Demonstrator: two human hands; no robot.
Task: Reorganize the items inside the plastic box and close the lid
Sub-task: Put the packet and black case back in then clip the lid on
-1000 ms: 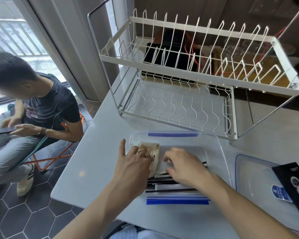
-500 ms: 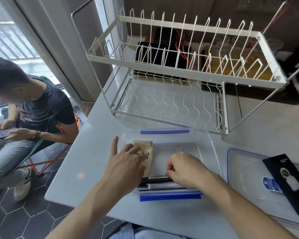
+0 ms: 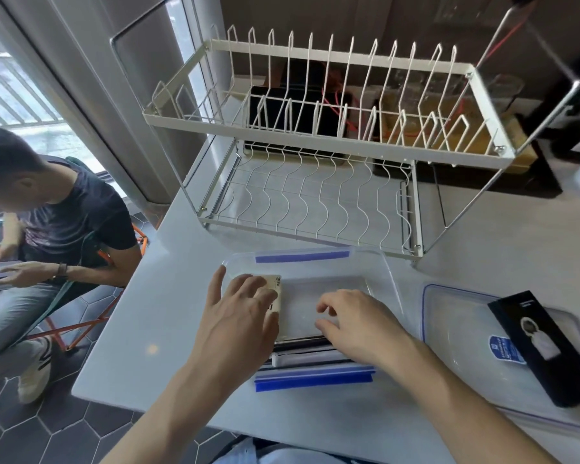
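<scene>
A clear plastic box (image 3: 380, 272) with blue latches sits on the white table in front of me. My left hand (image 3: 238, 316) lies with spread fingers on a beige packet (image 3: 277, 286) at the box's left end. My right hand (image 3: 359, 324) hovers with loosely curled fingers over several flat black and white packets (image 3: 302, 354) stacked along the near wall; it holds nothing that I can see. The clear lid (image 3: 456, 336) with a blue rim lies to the right of the box, and a black package (image 3: 549, 346) rests on it.
A white two-tier wire dish rack (image 3: 315, 128) stands just behind the box. A person (image 3: 47, 229) sits on a folding chair off the table's left edge, holding a phone. Dark items and boxes line the wall behind the rack.
My right hand has lifted slightly off the stacked packets and its fingers have uncurled. My left hand stays on the beige packet. The view has shifted a little.
</scene>
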